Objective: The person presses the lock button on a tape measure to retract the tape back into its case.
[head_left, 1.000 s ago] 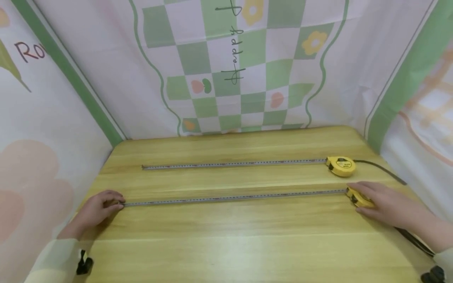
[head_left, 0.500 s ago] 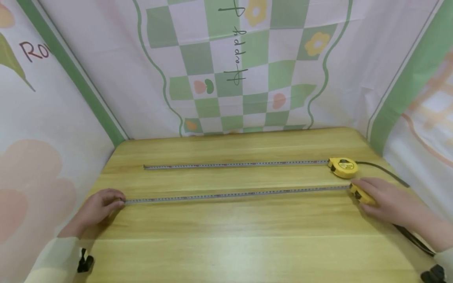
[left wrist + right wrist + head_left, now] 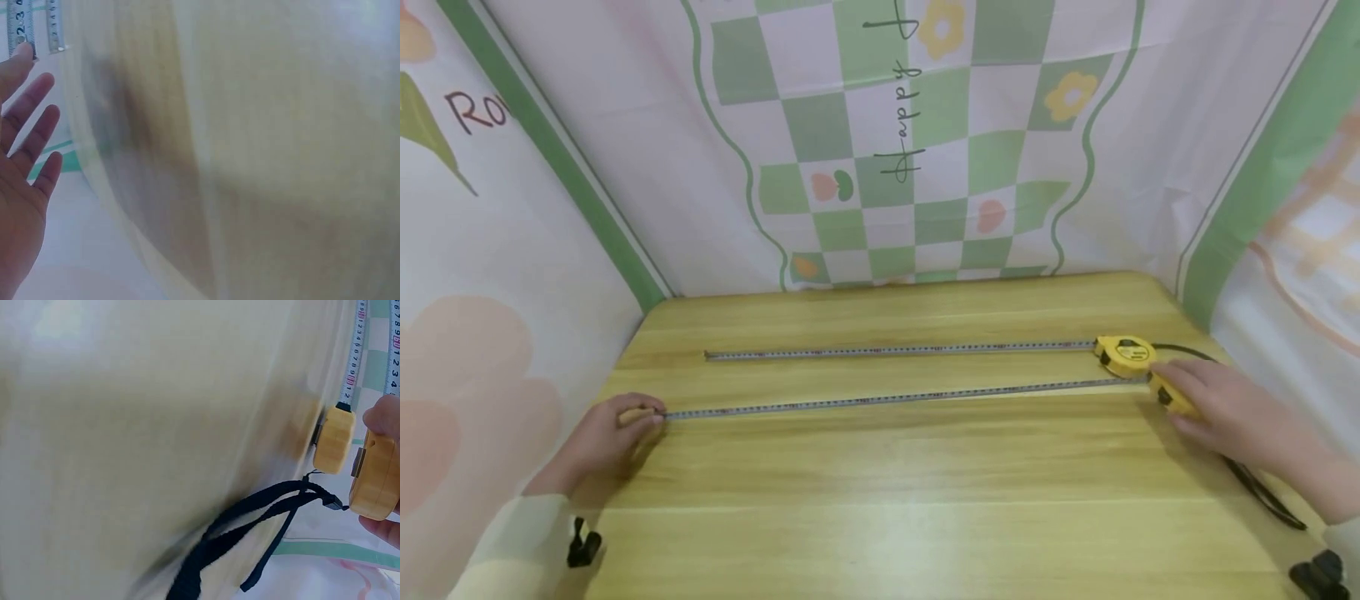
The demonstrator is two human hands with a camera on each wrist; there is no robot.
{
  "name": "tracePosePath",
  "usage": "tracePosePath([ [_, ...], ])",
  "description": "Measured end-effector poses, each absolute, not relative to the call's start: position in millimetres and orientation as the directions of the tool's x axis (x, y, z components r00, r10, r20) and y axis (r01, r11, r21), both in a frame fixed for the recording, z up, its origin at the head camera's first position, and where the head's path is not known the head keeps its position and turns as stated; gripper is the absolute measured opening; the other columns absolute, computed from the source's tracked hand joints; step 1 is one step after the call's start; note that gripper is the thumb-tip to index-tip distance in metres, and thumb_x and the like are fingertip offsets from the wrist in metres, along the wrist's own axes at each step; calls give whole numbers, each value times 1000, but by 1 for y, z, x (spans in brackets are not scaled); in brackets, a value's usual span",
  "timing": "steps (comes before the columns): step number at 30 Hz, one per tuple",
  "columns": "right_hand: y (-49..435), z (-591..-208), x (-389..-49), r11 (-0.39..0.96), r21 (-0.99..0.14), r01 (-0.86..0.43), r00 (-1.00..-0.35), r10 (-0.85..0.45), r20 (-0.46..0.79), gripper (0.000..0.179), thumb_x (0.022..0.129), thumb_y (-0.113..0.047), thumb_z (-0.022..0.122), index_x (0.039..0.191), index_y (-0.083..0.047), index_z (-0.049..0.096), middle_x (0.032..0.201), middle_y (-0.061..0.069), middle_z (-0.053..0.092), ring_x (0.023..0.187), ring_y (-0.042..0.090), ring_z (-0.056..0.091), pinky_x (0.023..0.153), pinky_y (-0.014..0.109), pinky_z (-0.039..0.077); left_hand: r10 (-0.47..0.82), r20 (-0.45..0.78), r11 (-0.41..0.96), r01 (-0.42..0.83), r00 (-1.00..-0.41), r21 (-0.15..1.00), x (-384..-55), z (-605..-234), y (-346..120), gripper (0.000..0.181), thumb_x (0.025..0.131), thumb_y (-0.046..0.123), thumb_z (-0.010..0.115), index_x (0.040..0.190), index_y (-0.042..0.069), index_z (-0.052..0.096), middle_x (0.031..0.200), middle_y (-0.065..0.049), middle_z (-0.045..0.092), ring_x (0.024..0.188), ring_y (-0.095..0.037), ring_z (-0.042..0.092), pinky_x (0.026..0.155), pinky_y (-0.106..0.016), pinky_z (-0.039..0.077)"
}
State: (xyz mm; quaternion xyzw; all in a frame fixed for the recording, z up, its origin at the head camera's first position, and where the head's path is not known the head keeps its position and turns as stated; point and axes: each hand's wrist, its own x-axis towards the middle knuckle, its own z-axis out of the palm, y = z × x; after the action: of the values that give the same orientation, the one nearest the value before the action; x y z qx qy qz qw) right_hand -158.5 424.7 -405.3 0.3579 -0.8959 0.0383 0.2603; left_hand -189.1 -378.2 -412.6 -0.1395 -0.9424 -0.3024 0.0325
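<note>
Two yellow tape measures are drawn out side by side in the head view. My right hand (image 3: 1243,417) grips the case of the nearer tape measure (image 3: 1172,397), partly hiding it. In the right wrist view this case (image 3: 375,475) appears raised off the table, its black strap (image 3: 231,519) hanging down. My left hand (image 3: 610,437) pinches the end of the same blade (image 3: 865,401) between thumb and finger; its other fingers are spread in the left wrist view. Behind it the second tape measure (image 3: 1123,357) lies on the table with its blade (image 3: 880,350) extended leftward, untouched.
The wooden table (image 3: 880,517) has rounded back corners. A checked fabric wall (image 3: 887,208) rises behind it, with printed fabric at both sides. The second tape measure's dark strap (image 3: 1180,348) trails to the right, partly behind my right hand.
Both hands have moved away from me with the nearer tape measure, its case more than its end. Its blade now slants and nears the second tape measure, which stays put.
</note>
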Motion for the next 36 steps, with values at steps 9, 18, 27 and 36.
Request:
tracePosePath([
  [9, 427, -393, -164, 759, 150, -633, -612, -611, 502, 87, 97, -63, 22, 122, 14, 54, 108, 30, 57, 91, 45, 56, 71, 56, 47, 248, 175, 801, 303, -953, 517, -196, -406, -378, 19, 98, 19, 62, 109, 5, 67, 110, -15, 67, 93, -26, 59, 79, -40, 48],
  [18, 425, -377, -169, 761, 150, -631, -604, -604, 520, 84, 99, -58, 23, 120, 19, 51, 106, 35, 57, 89, 50, 55, 74, 60, 45, 222, 202, 776, 298, -954, 555, -204, -392, -370, 15, 99, 16, 59, 104, 3, 66, 102, -16, 67, 108, -45, 54, 86, -64, 42],
  [27, 424, -367, -173, 762, 214, -611, -574, -613, 543, 74, 97, -45, 23, 124, 19, 48, 104, 37, 54, 85, 51, 54, 62, 60, 48, 220, 194, 762, 292, -956, 578, -211, -385, -368, 18, 100, 18, 56, 106, 3, 65, 103, -17, 66, 107, -40, 54, 86, -62, 42],
  [36, 432, -361, -173, 803, 153, -576, -660, -568, 492, 69, 95, -41, 32, 131, 18, 44, 115, 38, 51, 99, 55, 49, 77, 68, 44, 224, 238, 746, 324, -945, 582, -219, -375, -366, 19, 100, 15, 57, 107, 0, 65, 103, -15, 67, 97, -9, 57, 78, -32, 48],
])
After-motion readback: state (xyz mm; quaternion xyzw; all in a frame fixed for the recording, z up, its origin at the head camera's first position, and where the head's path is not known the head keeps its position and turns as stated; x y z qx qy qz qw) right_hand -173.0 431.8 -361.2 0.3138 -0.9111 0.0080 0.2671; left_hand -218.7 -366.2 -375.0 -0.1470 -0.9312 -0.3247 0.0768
